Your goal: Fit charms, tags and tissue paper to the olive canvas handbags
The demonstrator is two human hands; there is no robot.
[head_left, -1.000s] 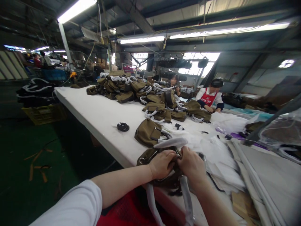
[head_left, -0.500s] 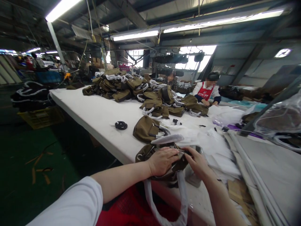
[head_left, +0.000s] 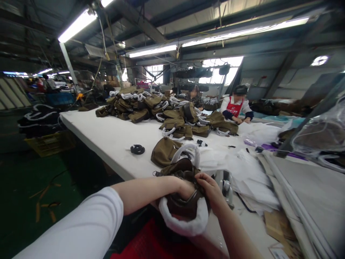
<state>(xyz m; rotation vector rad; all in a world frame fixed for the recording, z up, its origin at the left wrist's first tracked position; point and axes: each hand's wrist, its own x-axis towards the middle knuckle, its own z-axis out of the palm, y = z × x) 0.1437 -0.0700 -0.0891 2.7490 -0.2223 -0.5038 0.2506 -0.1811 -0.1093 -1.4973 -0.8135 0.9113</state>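
Since the earlier frame, the left hand [head_left: 186, 189] has moved from the top of the olive-brown fabric handbag [head_left: 181, 208] down into its open mouth; its fingers are hidden, so I cannot tell whether they grip. The right hand [head_left: 210, 186] pinches the right rim. This handbag sits at the white tabletop's [head_left: 107, 131] near edge, before a similar olive-brown bag [head_left: 163, 151].

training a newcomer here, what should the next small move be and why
Probably ease the left hand deeper into the brown bag while the right hand steadies it: the bag is open, the left hand reaches inside, and the right appears to grip the bag.
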